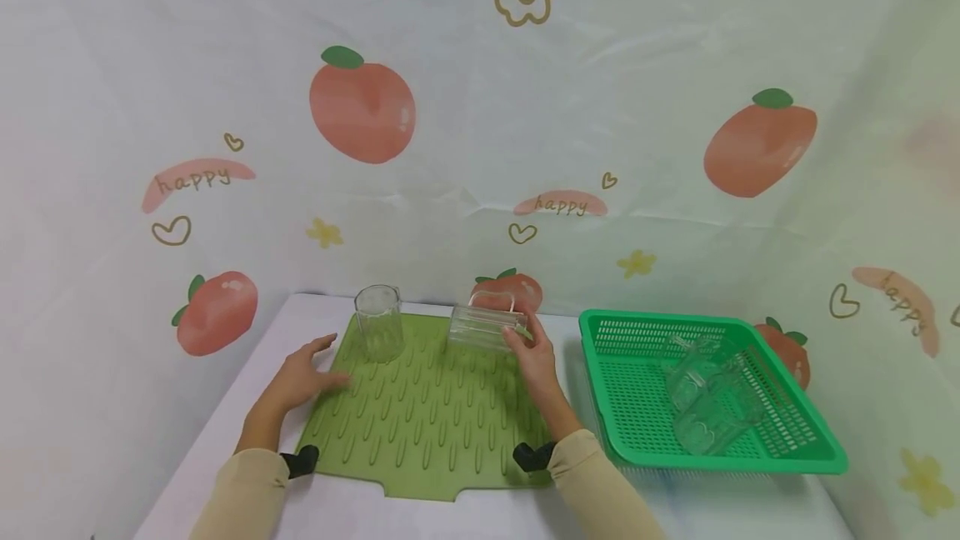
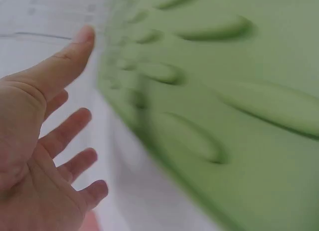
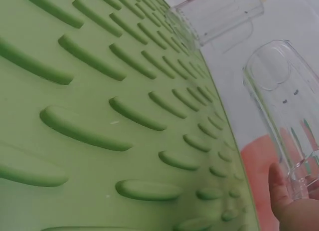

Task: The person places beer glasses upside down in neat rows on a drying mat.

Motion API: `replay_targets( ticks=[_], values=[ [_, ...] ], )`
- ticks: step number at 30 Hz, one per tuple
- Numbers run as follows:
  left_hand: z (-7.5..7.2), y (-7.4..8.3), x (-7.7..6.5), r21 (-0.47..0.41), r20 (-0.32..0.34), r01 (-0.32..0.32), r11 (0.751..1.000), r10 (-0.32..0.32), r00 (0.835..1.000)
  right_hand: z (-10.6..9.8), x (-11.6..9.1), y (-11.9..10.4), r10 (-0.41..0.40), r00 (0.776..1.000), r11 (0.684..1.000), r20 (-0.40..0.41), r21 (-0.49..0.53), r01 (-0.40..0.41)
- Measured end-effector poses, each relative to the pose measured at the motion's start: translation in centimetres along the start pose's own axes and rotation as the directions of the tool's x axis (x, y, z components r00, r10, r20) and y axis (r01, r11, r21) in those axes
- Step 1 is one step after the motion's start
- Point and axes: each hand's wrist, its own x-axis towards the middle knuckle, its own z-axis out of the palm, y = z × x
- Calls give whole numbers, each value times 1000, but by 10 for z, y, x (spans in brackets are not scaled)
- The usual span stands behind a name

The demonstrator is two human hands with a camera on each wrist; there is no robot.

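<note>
Tipped on its side over the far right part of a green ridged drying mat (image 1: 420, 423) is a clear glass mug (image 1: 480, 327), its handle upward. My right hand (image 1: 536, 357) grips it at the right end; the right wrist view shows thumb and fingers at that end of the mug (image 3: 281, 91). A second clear mug (image 1: 380, 330) stands upright at the mat's far left corner. Beside the mat's left edge my left hand (image 1: 298, 377) holds nothing, its fingers spread. In the left wrist view that hand (image 2: 45, 136) shows straight fingers and thumb next to the mat (image 2: 269, 186).
To the right of the mat sits a green plastic basket (image 1: 615, 448) with perforated sides. Clear glass mugs (image 1: 705, 423) lie inside it on the right. A white cloth backdrop (image 1: 465, 107) with printed fruit rises right behind the white table (image 1: 345, 515).
</note>
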Motion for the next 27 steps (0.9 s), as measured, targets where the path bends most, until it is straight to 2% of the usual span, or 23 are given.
replay_targets(
  ticks=[4,8,13,16,21,27],
  values=[
    [-17,14,-5,-32,-38,-32,999,31,999,-1,-1,2,-6,1000,1000,9,-1,6],
    [-34,31,-9,-42,-109,-74,996,69,992,-3,-2,5,-19,1000,1000,15,-2,19],
    [-41,62,-16,-108,-166,-148,983,129,978,-5,-2,10,-37,999,999,25,3,37],
    [-38,82,-17,-133,-198,-201,970,173,965,-6,-2,12,-41,998,999,37,8,41],
    [-22,109,-11,-151,-241,-297,943,257,936,-4,-2,7,-42,999,999,32,22,41],
    [6,131,-3,-164,-197,-384,909,351,915,4,-1,6,-80,997,997,16,13,80]
  ],
)
